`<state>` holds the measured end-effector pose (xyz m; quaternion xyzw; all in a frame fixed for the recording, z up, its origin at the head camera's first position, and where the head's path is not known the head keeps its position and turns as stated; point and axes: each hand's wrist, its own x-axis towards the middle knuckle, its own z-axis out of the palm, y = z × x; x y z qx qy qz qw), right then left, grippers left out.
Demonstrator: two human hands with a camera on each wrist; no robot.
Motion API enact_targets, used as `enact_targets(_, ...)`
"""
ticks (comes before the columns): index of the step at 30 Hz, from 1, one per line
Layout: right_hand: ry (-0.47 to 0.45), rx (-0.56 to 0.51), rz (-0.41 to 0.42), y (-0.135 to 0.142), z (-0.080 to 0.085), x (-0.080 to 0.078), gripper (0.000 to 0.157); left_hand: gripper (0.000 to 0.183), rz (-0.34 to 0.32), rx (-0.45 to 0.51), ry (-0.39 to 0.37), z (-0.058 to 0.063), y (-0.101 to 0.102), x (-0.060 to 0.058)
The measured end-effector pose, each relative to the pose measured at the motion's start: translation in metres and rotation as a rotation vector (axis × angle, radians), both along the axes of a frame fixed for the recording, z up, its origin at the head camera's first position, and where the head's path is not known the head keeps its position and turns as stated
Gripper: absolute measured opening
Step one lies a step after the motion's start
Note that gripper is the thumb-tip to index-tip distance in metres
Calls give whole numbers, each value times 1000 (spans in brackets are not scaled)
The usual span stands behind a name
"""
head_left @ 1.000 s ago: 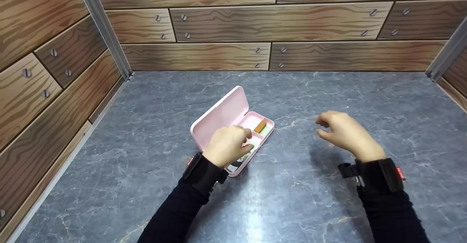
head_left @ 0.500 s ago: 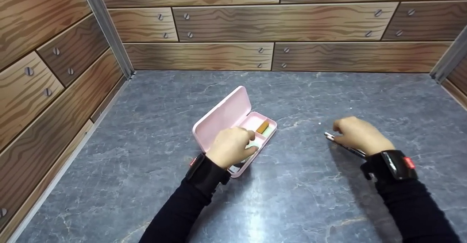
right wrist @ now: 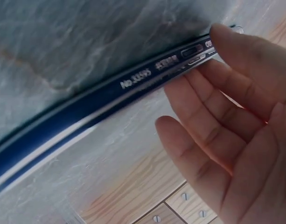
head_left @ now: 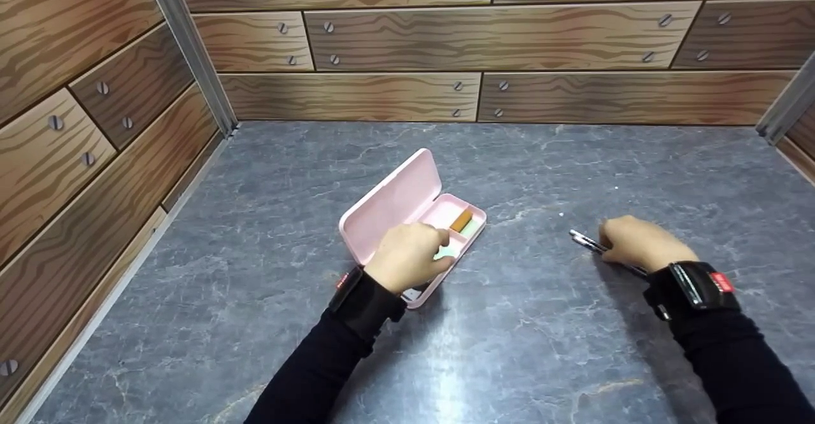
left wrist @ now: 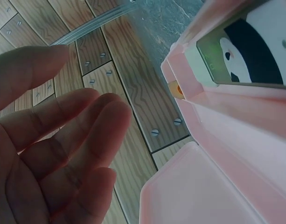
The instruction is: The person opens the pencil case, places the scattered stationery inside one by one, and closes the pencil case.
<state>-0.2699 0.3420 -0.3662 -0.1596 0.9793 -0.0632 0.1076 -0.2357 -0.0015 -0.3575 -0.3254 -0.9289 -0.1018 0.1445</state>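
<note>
On the table, an open pink pencil case (head_left: 389,202) stands with its lid tilted up on the left. My left hand (head_left: 406,257) hovers over its lower half, fingers loosely bent and holding nothing. Inside lie an orange-brown block (head_left: 461,220) and, beneath that hand, a flat item with a panda picture (left wrist: 259,53). Off to the right, my right hand (head_left: 643,242) pinches two slim dark pens (head_left: 587,241) lying side by side. In the right wrist view the thumb is on top of the dark blue, printed barrels (right wrist: 94,112) and the fingers are underneath.
Wood-print panels (head_left: 395,39) wall the grey marbled table (head_left: 305,176) at the back and sides. Metal corner posts (head_left: 191,48) stand where the walls meet. A tiny white speck (head_left: 561,214) lies between the case and the pens.
My right hand has moved right and closer to me, down to the pens, which it now pinches. The pens have come into view. My left hand has stayed over the case.
</note>
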Motion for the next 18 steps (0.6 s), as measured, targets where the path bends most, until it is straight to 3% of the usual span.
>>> enact_targets(18, -37, -74, 45, 5, -4, -2, 16, 18, 3, -2, -13, 1, -1, 1)
